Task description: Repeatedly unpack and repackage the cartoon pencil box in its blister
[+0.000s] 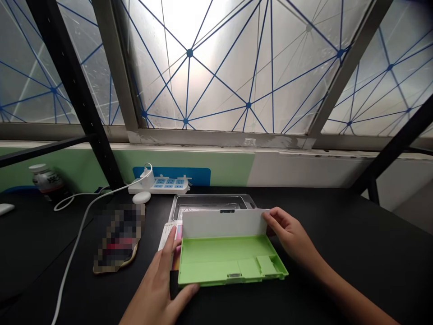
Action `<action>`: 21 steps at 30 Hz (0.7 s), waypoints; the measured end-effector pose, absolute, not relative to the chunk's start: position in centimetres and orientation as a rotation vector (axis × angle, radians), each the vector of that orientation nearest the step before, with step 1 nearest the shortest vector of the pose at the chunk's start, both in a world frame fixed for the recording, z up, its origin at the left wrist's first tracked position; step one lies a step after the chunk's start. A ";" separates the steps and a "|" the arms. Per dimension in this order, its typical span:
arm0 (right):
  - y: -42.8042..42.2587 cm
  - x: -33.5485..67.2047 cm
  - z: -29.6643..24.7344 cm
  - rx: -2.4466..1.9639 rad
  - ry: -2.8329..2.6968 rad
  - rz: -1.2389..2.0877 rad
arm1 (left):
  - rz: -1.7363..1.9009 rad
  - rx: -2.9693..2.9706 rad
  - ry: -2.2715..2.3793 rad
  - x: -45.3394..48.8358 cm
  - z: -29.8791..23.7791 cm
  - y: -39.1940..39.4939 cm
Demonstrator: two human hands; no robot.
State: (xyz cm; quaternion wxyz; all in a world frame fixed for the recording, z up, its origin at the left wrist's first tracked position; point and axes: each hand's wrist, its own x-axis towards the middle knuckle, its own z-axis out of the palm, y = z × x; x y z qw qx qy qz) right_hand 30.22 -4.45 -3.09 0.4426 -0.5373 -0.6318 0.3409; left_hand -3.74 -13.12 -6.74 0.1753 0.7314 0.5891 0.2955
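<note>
A green pencil case [216,255] lies opened in front of me on the black desk, its white lid [219,224] tilted up at the back. Its tray holds no items, and small raised compartments sit at the right end. My left hand [165,275] steadies the case's left end, thumb at the near corner and fingers along the side. With thumb and fingers, my right hand [282,225] pinches the lid's upper right corner. Partly hidden behind the case are a clear plastic tray [176,208] and a colourful printed packet [166,232].
To the left lies a blurred-out phone-shaped object [118,239]. A white cable [79,237] runs from a plugged-in charger on the power strip [171,184]. A bottle [49,180] stands at the far left. Black metal posts [77,99] rise before the window.
</note>
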 end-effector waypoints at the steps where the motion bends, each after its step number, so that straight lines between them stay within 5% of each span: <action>1: -4.6 30.4 -3.1 -1.350 -1.584 0.823 | 0.847 2.075 1.664 -3.8 -6.7 -13.1; 6: -5.5 31.9 -2.2 -1.411 -1.769 0.733 | 0.901 1.949 1.673 -3.8 -6.4 -13.2; 11: -7.0 33.4 -1.0 -1.291 -2.036 0.990 | 0.964 1.828 1.706 -3.7 -6.0 -13.0; 21: -8.2 32.9 -1.4 -1.141 -2.141 0.812 | 1.003 1.739 1.709 -2.6 -5.1 -13.2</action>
